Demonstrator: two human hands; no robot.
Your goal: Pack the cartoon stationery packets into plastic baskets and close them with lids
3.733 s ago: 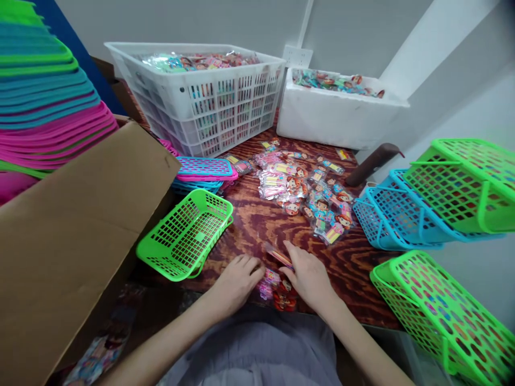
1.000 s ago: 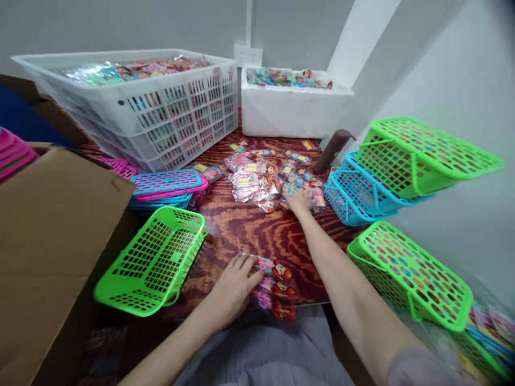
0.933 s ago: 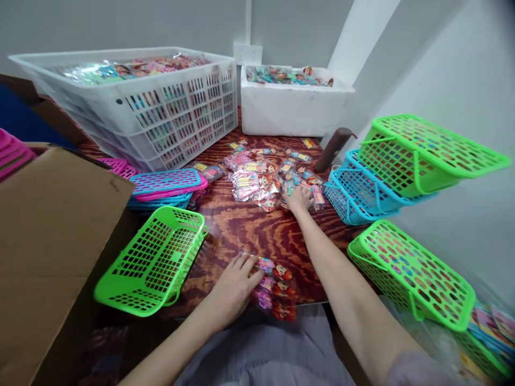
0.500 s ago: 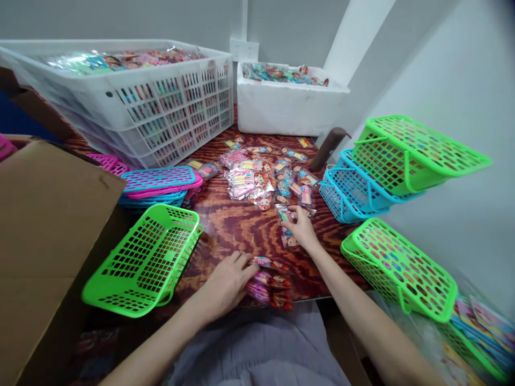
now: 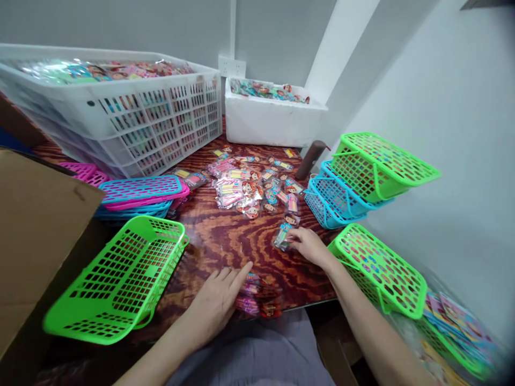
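Observation:
My right hand (image 5: 309, 245) pinches the edge of a small clear packet (image 5: 284, 231) with a blue-clothed cartoon doll figure, at the right of the wooden table. At the table's front edge, my left hand (image 5: 219, 297) lies with fingers stretched out and thumb apart, against a row of pink, red-haired doll packets (image 5: 257, 297); part of that row is hidden by the hand. Farther back spreads a loose pile of similar packets (image 5: 237, 190), pink and blue ones mixed.
An open green basket (image 5: 120, 279) stands at left, near stacked blue and pink baskets (image 5: 140, 187) and a cardboard box (image 5: 40, 230). Behind are a packet-filled white crate (image 5: 161, 102) and a foam box (image 5: 273, 120). Filled, lidded baskets (image 5: 382, 268) stand right, near a brown cylinder (image 5: 310, 160).
My right hand has moved away from the spot where several packets lay together and now has one packet apart. My left hand has opened its thumb outward. The whole view has shifted.

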